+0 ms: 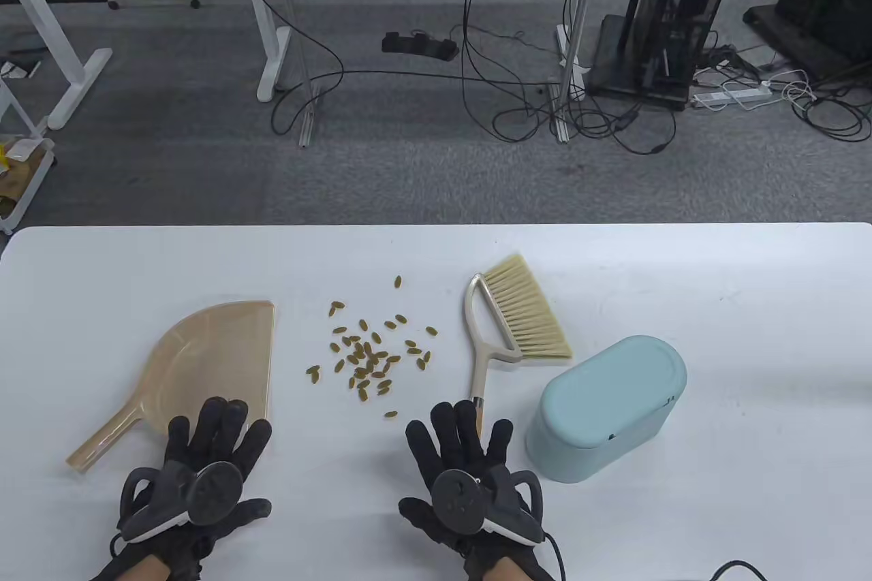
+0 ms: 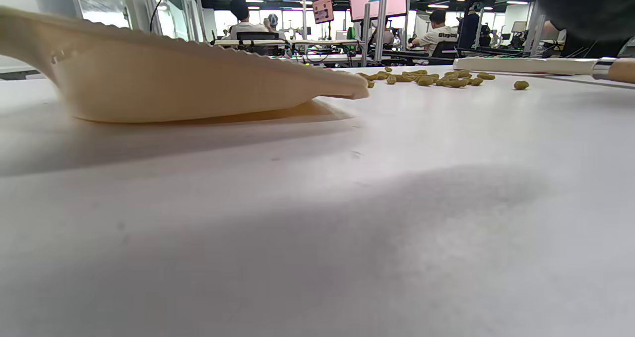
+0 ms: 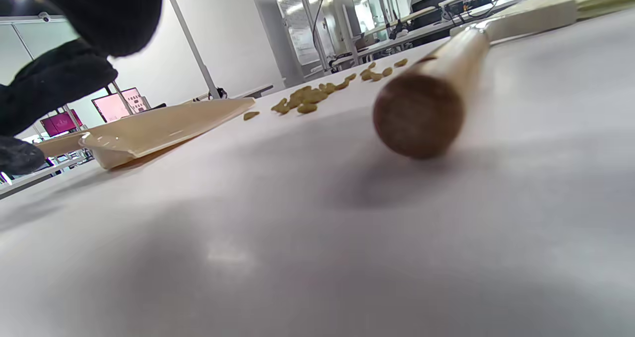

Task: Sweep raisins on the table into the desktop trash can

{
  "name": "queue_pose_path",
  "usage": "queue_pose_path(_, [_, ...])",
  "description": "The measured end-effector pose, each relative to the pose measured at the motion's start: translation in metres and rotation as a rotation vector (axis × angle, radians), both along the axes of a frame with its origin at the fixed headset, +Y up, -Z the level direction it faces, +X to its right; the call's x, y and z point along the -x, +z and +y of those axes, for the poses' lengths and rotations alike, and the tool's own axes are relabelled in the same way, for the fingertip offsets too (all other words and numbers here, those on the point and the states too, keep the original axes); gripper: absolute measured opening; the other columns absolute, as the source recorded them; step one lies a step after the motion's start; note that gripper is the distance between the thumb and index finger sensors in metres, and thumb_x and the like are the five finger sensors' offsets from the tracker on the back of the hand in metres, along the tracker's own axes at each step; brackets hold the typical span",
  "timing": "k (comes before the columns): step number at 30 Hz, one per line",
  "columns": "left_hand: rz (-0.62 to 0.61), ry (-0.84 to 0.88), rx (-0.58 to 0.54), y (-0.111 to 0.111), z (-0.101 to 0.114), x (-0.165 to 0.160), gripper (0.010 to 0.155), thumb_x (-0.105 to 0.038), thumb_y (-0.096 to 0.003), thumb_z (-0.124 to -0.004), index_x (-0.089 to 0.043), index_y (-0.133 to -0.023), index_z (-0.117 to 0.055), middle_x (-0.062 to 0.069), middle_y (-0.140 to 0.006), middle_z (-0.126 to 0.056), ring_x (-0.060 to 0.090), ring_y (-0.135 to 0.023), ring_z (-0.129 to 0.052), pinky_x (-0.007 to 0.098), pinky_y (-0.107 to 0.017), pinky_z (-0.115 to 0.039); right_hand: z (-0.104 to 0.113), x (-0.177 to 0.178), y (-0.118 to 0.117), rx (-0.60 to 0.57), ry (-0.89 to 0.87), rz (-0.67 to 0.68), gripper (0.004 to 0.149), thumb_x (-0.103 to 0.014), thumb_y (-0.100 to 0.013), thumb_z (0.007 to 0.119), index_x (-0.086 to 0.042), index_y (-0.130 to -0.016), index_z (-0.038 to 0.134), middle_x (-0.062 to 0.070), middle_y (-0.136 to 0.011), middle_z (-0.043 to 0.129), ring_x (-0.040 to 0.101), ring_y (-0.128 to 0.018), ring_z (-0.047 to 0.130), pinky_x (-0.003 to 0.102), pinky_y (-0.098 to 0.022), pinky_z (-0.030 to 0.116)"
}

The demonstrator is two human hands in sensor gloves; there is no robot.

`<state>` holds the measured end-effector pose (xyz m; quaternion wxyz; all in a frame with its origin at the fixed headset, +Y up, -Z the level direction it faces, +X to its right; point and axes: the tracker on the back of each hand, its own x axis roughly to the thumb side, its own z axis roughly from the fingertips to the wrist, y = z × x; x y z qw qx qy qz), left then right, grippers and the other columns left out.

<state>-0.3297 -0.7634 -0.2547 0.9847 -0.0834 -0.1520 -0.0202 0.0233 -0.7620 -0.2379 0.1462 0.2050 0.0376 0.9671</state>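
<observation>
Sweeping light, roll-prone raisins (image 1: 368, 356) calls for gripping the stiff brush (image 1: 507, 319) by its wooden handle end; both hands' fingers (image 1: 470, 431) spread wide, holding nothing

We saw greenish-brown raisins (image 1: 368, 357) scattered loose mid-table, between a tan dustpan (image 1: 204, 363) lying flat and a cream brush (image 1: 507, 322) lying flat. The pale blue trash can (image 1: 606, 407) stood right of the brush, lid closed.
</observation>
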Motion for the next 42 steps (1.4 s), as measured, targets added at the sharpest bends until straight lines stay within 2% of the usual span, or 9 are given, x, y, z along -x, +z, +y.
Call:
queue_pose_path(37, [0.059,-0.018,0.015,-0.0032,-0.0011,0.0041,0.096,-0.07,-0.0411,-0.067,-0.039,-0.107,-0.004,-0.007,-0.107,0.026,0.022,-0.102,0.031,0.068,-0.075,0.002,-0.0007,-0.0004,0.0013,-0.035,0.081,-0.046,0.094,-0.067,-0.05,0.066,-0.037,-0.106,-0.004,0.001,-0.112,-0.016,0.029,-0.101,-0.022,0.063,-0.055,-0.017])
queue_pose_path(42, [0.064,-0.014,0.016,-0.0042,-0.0003,0.0049,0.096,-0.069,-0.0413,-0.067,-0.039,-0.107,-0.004,-0.007,-0.107,0.026,0.022,-0.102,0.031,0.068,-0.075,0.002,0.0009,-0.0017,0.0013,-0.059,0.124,-0.085,0.095,-0.072,-0.048,0.062,-0.034,-0.111,0.002,0.002,-0.113,-0.014,0.03,-0.102,-0.02,0.063,-0.056,-0.015])
